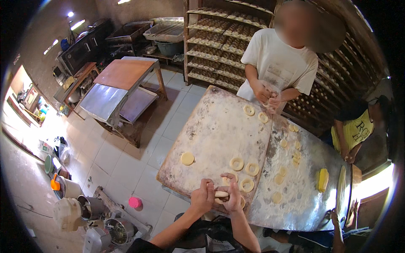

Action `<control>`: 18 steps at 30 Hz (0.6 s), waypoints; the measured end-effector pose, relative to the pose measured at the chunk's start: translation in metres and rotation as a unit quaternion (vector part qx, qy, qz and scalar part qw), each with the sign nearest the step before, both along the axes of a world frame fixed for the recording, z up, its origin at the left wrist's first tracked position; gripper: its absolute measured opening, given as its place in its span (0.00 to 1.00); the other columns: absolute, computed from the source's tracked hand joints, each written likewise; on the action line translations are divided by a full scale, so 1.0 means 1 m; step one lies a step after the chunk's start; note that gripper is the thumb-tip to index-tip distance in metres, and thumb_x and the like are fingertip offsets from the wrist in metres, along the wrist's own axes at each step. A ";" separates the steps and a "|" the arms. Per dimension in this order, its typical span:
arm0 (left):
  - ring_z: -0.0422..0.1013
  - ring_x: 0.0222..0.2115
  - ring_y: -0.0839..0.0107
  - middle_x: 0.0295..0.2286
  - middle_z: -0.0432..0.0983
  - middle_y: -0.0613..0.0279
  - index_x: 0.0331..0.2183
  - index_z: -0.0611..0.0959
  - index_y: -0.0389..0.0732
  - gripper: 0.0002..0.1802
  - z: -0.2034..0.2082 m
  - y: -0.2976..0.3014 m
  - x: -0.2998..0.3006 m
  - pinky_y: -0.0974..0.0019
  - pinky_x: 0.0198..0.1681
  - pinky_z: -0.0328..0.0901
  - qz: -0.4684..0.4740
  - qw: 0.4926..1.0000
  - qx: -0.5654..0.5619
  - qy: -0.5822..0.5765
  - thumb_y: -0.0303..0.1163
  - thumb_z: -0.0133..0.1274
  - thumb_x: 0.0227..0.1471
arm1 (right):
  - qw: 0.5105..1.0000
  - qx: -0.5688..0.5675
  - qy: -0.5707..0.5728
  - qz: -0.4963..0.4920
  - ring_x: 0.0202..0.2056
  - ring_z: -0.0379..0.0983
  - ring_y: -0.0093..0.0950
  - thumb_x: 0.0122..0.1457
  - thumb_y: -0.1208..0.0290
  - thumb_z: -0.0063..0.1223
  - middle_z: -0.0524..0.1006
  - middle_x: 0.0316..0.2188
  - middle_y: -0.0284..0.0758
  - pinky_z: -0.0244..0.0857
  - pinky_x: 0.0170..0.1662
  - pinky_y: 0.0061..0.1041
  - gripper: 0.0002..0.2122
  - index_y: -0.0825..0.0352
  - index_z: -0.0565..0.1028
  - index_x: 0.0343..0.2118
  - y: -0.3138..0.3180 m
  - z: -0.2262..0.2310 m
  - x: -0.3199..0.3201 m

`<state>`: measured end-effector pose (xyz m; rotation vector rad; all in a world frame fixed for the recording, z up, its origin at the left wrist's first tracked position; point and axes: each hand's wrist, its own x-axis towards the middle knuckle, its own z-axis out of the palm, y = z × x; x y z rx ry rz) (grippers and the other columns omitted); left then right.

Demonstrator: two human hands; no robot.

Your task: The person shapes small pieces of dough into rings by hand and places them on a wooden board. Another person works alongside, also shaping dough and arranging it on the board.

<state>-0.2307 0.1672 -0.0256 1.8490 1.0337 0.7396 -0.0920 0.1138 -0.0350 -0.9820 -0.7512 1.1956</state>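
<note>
Flour-dusted wood makes up the board (211,126) we work at, and going from the left we first meet one flat dough disc (187,158) lying alone, well apart from our hands. Next comes our left hand (203,196), its fingers curled shut on the left end of a short roll of dough (221,194); our right hand (233,195) grips the other end just beside it, thumb over the top. The roll lies crosswise between the two hands at the near edge of the board, its long axis running left to right, so neither hand is nearer than the other. Just beyond our knuckles we count three dough rings (247,184), the nearest almost touching the right hand, and two more rings (249,110) lie at the far end by a co-worker (279,63) in a white shirt, whose hands are closed together on their own dough. To the right, on the floured metal table (312,198), flat rounds are scattered; we make out about ten, though some blur into the flour. A yellow block (323,179) sits farther right.
</note>
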 end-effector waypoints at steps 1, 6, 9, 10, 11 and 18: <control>0.75 0.24 0.41 0.22 0.77 0.46 0.44 0.70 0.41 0.10 0.002 0.000 -0.001 0.45 0.26 0.67 0.018 1.000 -0.019 -0.010 0.36 0.41 0.67 | 0.998 -0.022 0.048 0.024 0.28 0.75 0.29 0.68 0.53 0.47 0.78 0.26 0.37 0.68 0.34 0.29 0.26 0.59 0.59 0.64 -0.002 0.004 -0.003; 0.75 0.29 0.40 0.27 0.77 0.42 0.45 0.70 0.42 0.11 0.014 0.016 0.000 0.44 0.30 0.67 0.061 0.994 -0.090 -0.034 0.37 0.42 0.67 | 0.962 -0.138 -0.235 0.024 0.64 0.58 0.39 0.67 0.44 0.43 0.64 0.61 0.47 0.54 0.63 0.36 0.34 0.67 0.58 0.65 0.015 0.020 -0.022; 0.72 0.38 0.45 0.37 0.76 0.42 0.48 0.71 0.43 0.13 0.009 0.046 -0.007 0.44 0.36 0.65 0.025 0.967 0.044 0.250 0.36 0.45 0.64 | 0.932 -0.185 -0.294 -0.100 0.60 0.62 0.44 0.65 0.49 0.48 0.66 0.58 0.49 0.57 0.60 0.41 0.33 0.66 0.57 0.65 0.033 0.018 -0.029; 0.71 0.42 0.47 0.41 0.74 0.43 0.49 0.72 0.43 0.15 0.004 0.056 -0.014 0.44 0.39 0.65 -0.005 0.908 0.136 0.397 0.36 0.47 0.63 | 0.870 -0.186 -0.438 -0.130 0.57 0.63 0.46 0.64 0.52 0.51 0.66 0.57 0.50 0.59 0.57 0.43 0.33 0.65 0.56 0.66 0.036 0.017 -0.028; 0.69 0.43 0.48 0.43 0.72 0.44 0.50 0.72 0.43 0.17 0.000 0.059 -0.023 0.44 0.41 0.63 0.035 0.925 0.114 0.362 0.37 0.49 0.60 | 0.792 -0.162 -0.566 -0.164 0.54 0.65 0.48 0.63 0.55 0.53 0.66 0.56 0.52 0.61 0.54 0.45 0.33 0.64 0.55 0.66 0.037 0.015 -0.026; 0.66 0.44 0.48 0.43 0.69 0.46 0.54 0.69 0.40 0.34 -0.035 0.032 -0.040 0.43 0.46 0.58 0.036 0.947 0.129 0.292 0.45 0.61 0.50 | 0.658 -0.235 -0.714 -0.042 0.51 0.65 0.44 0.52 0.58 0.61 0.68 0.51 0.43 0.54 0.55 0.50 0.38 0.60 0.58 0.65 0.023 -0.007 -0.036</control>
